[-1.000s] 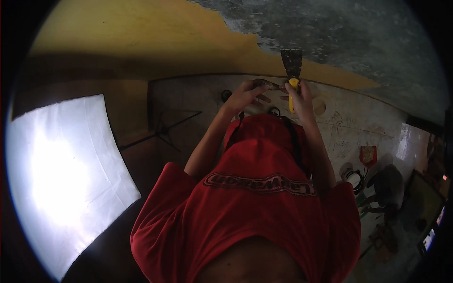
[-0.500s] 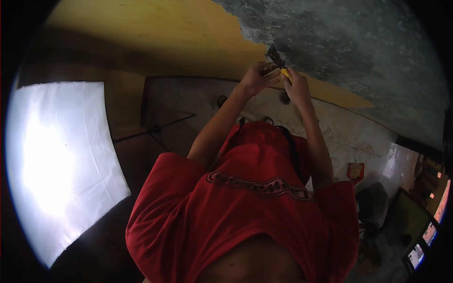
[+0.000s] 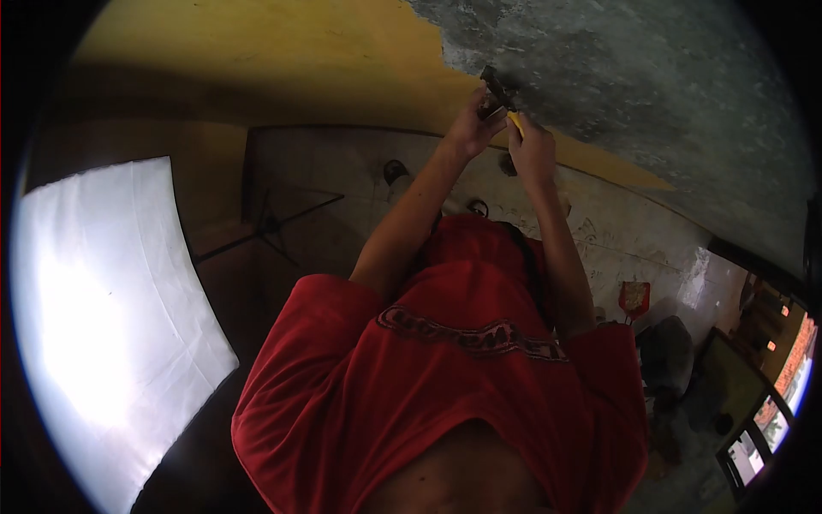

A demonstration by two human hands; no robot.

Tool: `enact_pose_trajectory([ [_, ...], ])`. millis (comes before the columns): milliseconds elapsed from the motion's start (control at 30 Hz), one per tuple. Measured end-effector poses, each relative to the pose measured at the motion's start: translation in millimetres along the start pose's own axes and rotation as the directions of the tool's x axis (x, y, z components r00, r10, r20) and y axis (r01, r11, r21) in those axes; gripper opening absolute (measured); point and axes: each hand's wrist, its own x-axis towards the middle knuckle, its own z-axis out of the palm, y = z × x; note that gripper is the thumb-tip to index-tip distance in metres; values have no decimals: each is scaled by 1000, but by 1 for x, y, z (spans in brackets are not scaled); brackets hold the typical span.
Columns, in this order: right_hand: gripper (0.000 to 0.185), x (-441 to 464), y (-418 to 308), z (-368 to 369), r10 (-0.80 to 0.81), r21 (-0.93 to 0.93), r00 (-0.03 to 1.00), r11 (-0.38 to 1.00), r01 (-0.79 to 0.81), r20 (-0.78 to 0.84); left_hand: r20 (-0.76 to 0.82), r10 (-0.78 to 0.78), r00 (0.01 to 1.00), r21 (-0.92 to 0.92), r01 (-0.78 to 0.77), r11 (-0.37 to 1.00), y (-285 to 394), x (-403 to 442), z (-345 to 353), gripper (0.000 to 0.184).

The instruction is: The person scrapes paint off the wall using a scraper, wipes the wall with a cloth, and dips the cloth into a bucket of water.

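Observation:
My right hand is wrapped round the yellow handle of a scraper. Its dark blade points up and left, close to the edge where yellow paint meets the bare grey wall; whether it touches the wall I cannot tell. Just left of it, my left hand is curled beside the blade, thumb up, with a small dark piece between thumb and fingers that I cannot make out. Both hands are close together at the wall.
A large bright white panel stands at the left, near a dark thin-legged stand. On the pale floor at the right are a red dustpan and a dark grey bag-like bundle. A window frame shows at lower right.
Both hands have moved slightly up, and the left has shifted right, closer to the scraper. Its fingers, more spread before, are now more curled. The whole view has shifted a little.

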Motion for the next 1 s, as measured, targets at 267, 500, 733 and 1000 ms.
enact_pose_trajectory([
  [267, 21, -3, -5, 22, 26, 31, 999, 999, -25, -38, -124, 273, 954, 321, -221, 921, 6, -15, 21, 31],
  [500, 21, 6, -21, 26, -39, 53, 999, 998, 39, -3, -84, 245, 966, 230, -220, 948, 27, -23, 5, 33],
  [733, 20, 6, -28, 28, -31, 66, 999, 997, 32, -13, 115, -22, 993, -163, 41, 986, 7, 10, -32, 41],
  [1000, 21, -4, -21, 55, -51, 115, 994, 991, 62, -96, 154, -55, 987, -317, 102, 943, 2, 19, -36, 39],
])
